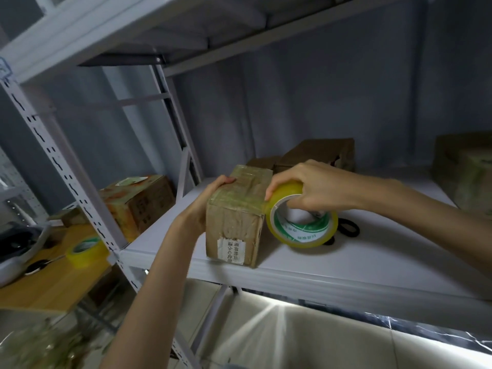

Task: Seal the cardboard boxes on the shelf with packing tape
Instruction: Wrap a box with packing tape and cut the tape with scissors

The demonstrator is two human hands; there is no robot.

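A small brown cardboard box (234, 225) with a white label stands near the front edge of the white shelf (346, 272). Shiny yellowish tape covers its top. My left hand (210, 198) holds the box's left side, fingers curled over the top edge. My right hand (311, 187) grips a yellow packing tape roll (300, 230) with a green and white core, fingers through the hole, right against the box's right side. A strip of tape runs from the roll onto the box's top edge.
Black scissors (348, 227) lie on the shelf behind the roll. More cardboard boxes (319, 153) stand at the back, one (468, 177) at the right. Left of the shelf post (69, 179), a wooden table holds a box (138, 201) and a second tape roll (82, 249).
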